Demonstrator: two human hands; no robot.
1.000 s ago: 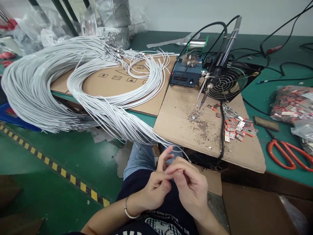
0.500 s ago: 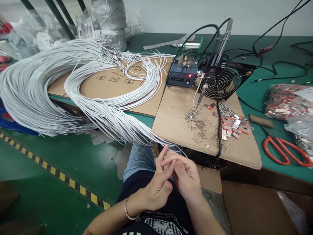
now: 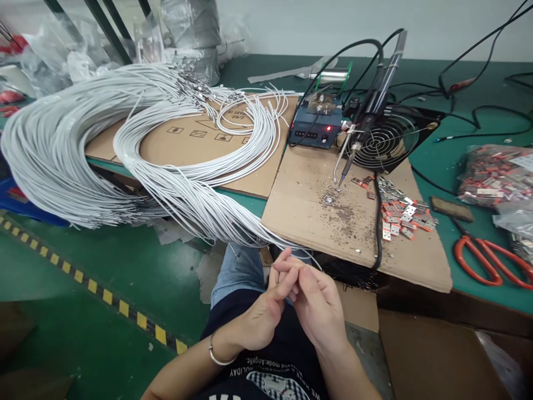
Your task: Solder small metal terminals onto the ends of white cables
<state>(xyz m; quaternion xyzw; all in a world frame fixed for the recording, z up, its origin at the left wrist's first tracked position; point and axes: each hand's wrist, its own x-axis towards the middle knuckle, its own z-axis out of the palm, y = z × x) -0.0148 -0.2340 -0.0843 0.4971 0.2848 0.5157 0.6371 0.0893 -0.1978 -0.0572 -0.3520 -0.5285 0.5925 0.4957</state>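
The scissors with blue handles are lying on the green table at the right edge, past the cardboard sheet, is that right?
Not quite: in the head view the scissors have red handles, not blue. They do lie on the green table at the right edge, past the cardboard sheet.

Pretty clearly a small electronics assembly workshop, soldering bench type of setup. Middle of the frame there's a blue soldering station (image 3: 316, 129) with its red light on, a soldering iron (image 3: 368, 119) propped tip-down over a scorched sheet of cardboard (image 3: 316, 222), and a black fume fan (image 3: 389, 143) right behind it. A pile of small metal terminals (image 3: 402, 214) sits just right of that, with bagged parts (image 3: 493, 175) and orange-handled scissors (image 3: 491, 258) at the right edge. The left half is huge bundles of white wires (image 3: 83, 144). Green bench mat (image 3: 458, 166), and yellow-black hazard tape (image 3: 104, 294) on the green floor lower left.
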